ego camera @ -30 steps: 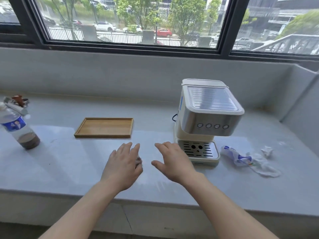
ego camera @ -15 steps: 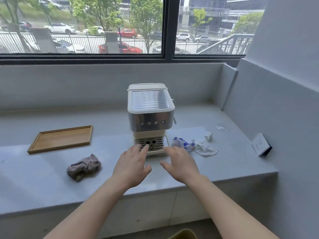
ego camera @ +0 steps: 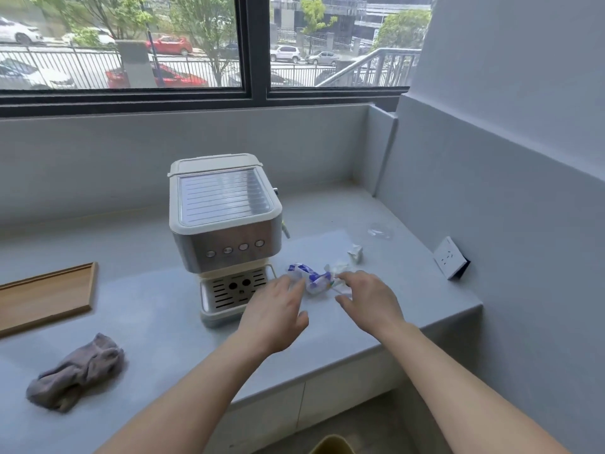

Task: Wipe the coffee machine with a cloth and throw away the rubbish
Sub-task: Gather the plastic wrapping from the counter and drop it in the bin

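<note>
MOVED: both hands have shifted right, off the coffee machine (ego camera: 226,231) front toward the crumpled wrapper (ego camera: 312,279) | HANDS: left hand (ego camera: 275,314) and right hand (ego camera: 368,301) spread, empty, flanking the wrapper | CLOTH: cloth (ego camera: 77,371) lies on counter, well left | STEP: rubbish pickup | NEXT: close fingers on wrapper and paper scrap (ego camera: 356,252).

Daylit window (ego camera: 252,44) above a pale grey counter (ego camera: 157,322) and grey walls (ego camera: 510,152).

You get bright daylight from the window (ego camera: 203,44). Shadows on the counter (ego camera: 157,322) are soft. The picture bends at its edges and looks slightly blurry.
</note>
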`<state>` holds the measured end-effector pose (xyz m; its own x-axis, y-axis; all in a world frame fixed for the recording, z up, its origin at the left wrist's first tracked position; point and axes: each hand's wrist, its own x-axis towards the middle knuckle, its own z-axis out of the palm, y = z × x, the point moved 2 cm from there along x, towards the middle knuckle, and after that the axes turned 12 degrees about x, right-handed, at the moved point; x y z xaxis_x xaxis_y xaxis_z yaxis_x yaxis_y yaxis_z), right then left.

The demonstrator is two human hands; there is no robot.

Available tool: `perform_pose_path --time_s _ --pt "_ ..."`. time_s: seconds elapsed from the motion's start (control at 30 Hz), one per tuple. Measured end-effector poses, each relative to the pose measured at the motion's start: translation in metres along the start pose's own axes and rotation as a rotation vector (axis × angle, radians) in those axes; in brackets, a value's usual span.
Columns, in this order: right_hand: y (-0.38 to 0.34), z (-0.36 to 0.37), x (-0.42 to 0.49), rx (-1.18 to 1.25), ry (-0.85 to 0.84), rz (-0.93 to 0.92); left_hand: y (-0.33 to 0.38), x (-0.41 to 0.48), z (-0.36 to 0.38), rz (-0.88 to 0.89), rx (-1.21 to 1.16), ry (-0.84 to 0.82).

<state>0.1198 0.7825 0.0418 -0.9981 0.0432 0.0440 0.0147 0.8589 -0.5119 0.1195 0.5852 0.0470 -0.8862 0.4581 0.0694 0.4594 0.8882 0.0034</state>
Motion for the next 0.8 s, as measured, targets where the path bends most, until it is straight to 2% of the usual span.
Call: perform_pose_path --time_s 0.17,0.43,0.53,0.67,0.8 --pt "0.037 -0.001 0.027 -0.061 -0.01 0.051 0.013 0.034 0.018 0.021 -0.008 -0.028" --pt "0.084 0.019 0.076 -0.134 -0.112 -0.019 0.032 0.1 0.059 -0.09 0.041 0.023" --pt "0.097 0.029 0.088 -0.129 -0.169 -0.051 0.031 0.119 0.078 -0.155 0.038 -0.056" --pt "0.111 0.041 0.099 -0.091 -0.233 -0.066 0.027 0.129 0.097 -0.236 -0.097 -0.158" --pt "0.117 0.051 0.101 -0.088 -0.266 -0.094 0.029 0.131 0.101 -0.225 -0.169 0.005"
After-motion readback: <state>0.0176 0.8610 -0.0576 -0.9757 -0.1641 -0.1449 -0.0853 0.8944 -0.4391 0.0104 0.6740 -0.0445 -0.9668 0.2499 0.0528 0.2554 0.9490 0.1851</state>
